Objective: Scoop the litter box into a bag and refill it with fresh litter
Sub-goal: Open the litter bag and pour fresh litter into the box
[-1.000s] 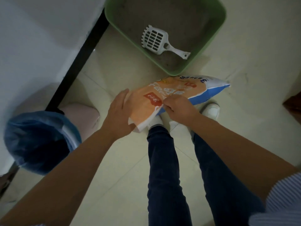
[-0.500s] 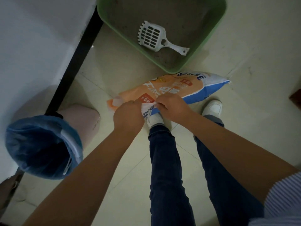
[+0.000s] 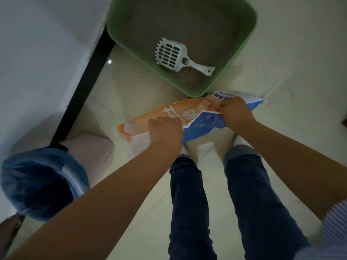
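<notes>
Below, pale tiled floor [image 3: 131,87], white wall [image 3: 47,53]

Both hands [image 3: 201,122] curled, arms outstretched

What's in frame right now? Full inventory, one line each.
litter box: 1, green, floor, top centre, grey litter inside
scoop: 1, white, lying in the litter box
litter bag: 1, orange and blue, on floor below the box, gripped by both hands
bin: 1, pink, left, lined with a blue bag
wall: white with black baseboard, left
floor: pale tiles
legs: 2, dark jeans, white shoes
left hand: grips the bag's orange end
right hand: pinches the bag's torn edge
</notes>
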`<move>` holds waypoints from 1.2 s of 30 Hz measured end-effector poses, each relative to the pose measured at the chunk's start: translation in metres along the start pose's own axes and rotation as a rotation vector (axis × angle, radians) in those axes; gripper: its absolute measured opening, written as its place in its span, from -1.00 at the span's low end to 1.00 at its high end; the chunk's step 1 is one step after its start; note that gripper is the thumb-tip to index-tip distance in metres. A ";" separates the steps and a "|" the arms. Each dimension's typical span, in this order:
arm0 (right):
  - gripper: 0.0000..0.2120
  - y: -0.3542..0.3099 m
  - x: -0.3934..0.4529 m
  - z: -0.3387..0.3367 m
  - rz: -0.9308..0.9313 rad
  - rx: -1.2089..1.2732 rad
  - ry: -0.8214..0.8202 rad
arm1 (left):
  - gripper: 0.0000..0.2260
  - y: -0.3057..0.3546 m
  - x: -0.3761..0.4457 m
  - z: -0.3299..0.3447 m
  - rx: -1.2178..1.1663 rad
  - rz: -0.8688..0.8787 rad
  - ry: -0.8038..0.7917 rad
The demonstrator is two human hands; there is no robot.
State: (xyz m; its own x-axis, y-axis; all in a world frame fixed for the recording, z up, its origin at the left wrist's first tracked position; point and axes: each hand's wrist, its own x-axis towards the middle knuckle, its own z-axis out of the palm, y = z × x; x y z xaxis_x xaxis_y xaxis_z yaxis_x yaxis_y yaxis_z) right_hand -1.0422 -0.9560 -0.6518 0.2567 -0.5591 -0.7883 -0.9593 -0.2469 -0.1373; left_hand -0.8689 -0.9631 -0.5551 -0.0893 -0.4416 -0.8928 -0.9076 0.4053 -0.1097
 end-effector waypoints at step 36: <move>-0.62 0.025 -0.102 0.006 0.005 0.000 -0.271 | -0.63 0.043 -0.061 -0.035 -0.135 0.519 -0.156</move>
State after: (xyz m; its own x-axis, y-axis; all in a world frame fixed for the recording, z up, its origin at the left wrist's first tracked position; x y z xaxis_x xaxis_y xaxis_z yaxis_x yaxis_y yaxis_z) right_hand -1.0928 -0.9005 -0.5787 0.2110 -0.3282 -0.9207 -0.9605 -0.2446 -0.1329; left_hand -0.9165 -0.9469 -0.4895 -0.4861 -0.0833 -0.8699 -0.8061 0.4271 0.4096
